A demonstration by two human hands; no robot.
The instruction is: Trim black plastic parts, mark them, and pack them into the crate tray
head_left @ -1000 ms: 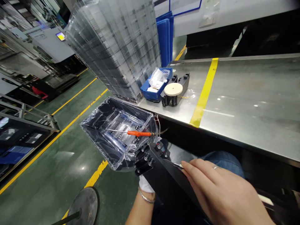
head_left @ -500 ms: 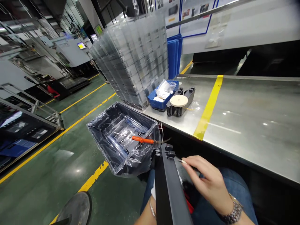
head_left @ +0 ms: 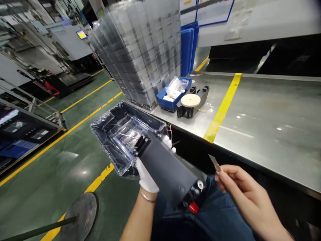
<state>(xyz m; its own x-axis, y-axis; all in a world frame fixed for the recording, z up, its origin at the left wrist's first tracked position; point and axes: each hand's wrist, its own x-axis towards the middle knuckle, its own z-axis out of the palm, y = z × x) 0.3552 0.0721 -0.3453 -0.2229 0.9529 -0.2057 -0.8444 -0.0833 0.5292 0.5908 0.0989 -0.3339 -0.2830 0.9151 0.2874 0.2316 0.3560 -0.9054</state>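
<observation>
White cloth covers our left hand (head_left: pixel 146 177), and its fingers (head_left: pixel 167 141) are clamped around the long black part (head_left: pixel 169 167). They wrap beneath it, with only the tips showing past its far edge; we cannot tell how far they are spread underneath. We hold the part at a slant, its upper end overlapping our view of the lined crate (head_left: pixel 110 152) and its lower end, with a red piece (head_left: pixel 194 207), above our jeans.

Our bare right hand (head_left: pixel 247 195) pinches a small blade (head_left: pixel 213 162) between thumb and fingers (head_left: pixel 232 169), those pressed together at its base. Its tip points up and to the left, well apart from the part.

Clear film lines the dark crate beside the surface (head_left: pixel 265 110). Inside we see clear plastic and dark pieces too cluttered to name, with a thin metal shaft (head_left: pixel 129 136) over them.

On our metal surface, a blue bin (head_left: pixel 167 106) contains white items and crumpled clear bags. Just beside it, a cream disc (head_left: pixel 190 100) rests on dark parts (head_left: pixel 202 96). Behind the crate rises a tall stack of clear trays (head_left: pixel 142 50).
</observation>
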